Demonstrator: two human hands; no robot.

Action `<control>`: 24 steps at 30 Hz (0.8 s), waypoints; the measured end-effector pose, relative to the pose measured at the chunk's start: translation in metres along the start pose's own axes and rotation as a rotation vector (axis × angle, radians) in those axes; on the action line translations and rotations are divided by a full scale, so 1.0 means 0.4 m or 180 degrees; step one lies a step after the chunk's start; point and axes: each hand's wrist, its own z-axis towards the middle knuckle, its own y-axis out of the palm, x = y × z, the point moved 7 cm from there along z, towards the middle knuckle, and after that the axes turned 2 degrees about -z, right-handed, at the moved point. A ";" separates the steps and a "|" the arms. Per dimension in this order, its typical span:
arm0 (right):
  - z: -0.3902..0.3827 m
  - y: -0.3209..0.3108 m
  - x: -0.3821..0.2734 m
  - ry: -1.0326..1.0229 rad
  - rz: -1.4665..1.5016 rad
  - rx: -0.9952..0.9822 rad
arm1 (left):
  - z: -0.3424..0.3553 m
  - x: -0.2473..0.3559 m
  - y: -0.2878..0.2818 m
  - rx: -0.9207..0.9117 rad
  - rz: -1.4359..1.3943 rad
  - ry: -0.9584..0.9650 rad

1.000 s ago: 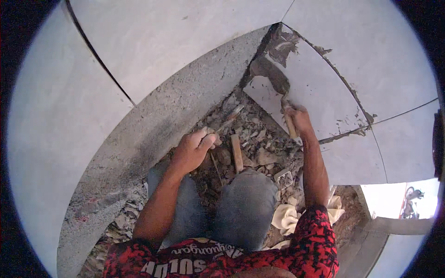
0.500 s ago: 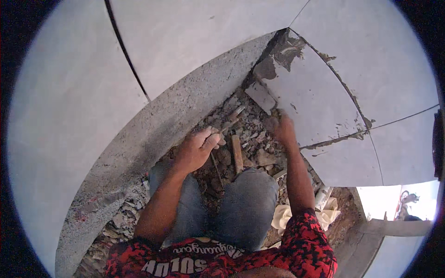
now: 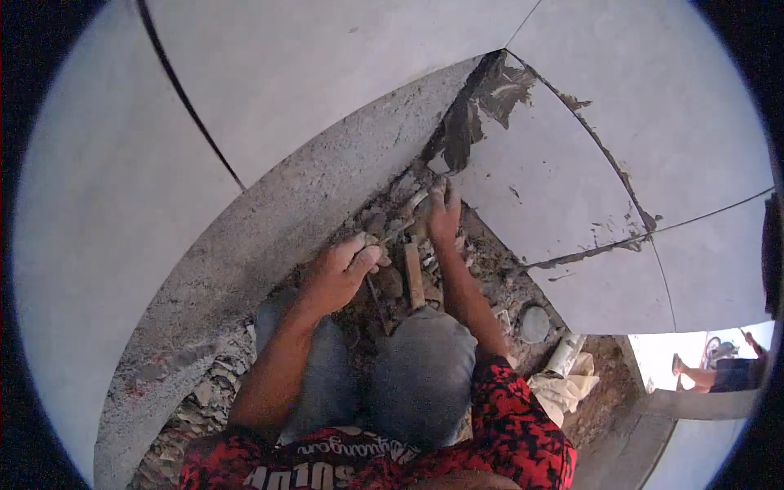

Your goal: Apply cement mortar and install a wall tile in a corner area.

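Lying right of the concrete ledge [image 3: 286, 196], the pale tile [image 3: 563, 175] has dark mortar [image 3: 502, 98] smeared over its far corner and along its seams. The right hand [image 3: 443, 214] is at the tile's left corner, fingers bent close together; whether they grip a tool cannot be told. Nearer the person, the left hand [image 3: 345, 265] is curled with its thumb on top, over rubble [image 3: 490, 282]; what it may grasp is unclear. Between the forearms, a wood strip [image 3: 414, 276] reaches the knee [image 3: 425, 351]. Right of the right arm are a round grey disc [image 3: 535, 324], a white tube [image 3: 565, 355] and a cream cloth [image 3: 563, 390].
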 end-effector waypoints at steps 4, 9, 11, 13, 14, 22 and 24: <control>-0.027 -0.014 -0.056 0.0192 0.0252 0.0498 | 0.002 0.005 0.010 -0.0388 -0.0606 -0.0085; -0.082 -0.148 -0.129 -0.0129 -0.0325 0.0659 | 0.002 -0.006 -0.008 -0.0093 -0.0425 -0.0030; -0.096 -0.189 -0.132 -0.0180 -0.0958 0.0435 | 0.011 -0.027 0.008 -0.0217 -0.0448 -0.0108; -0.088 -0.233 -0.134 -0.0243 -0.1581 0.0224 | 0.020 -0.040 0.023 -0.0296 -0.0452 -0.0050; -0.075 -0.248 -0.137 -0.0331 -0.1999 -0.0082 | 0.023 -0.053 0.025 -0.0216 -0.0418 -0.0147; 0.076 -0.252 -0.319 -0.2270 -0.4682 -0.1607 | 0.038 -0.043 0.010 0.0439 0.0228 0.0379; 0.102 -0.200 -0.336 -0.2202 -0.4986 -0.1957 | 0.048 -0.091 0.060 -0.0488 -0.0509 -0.0441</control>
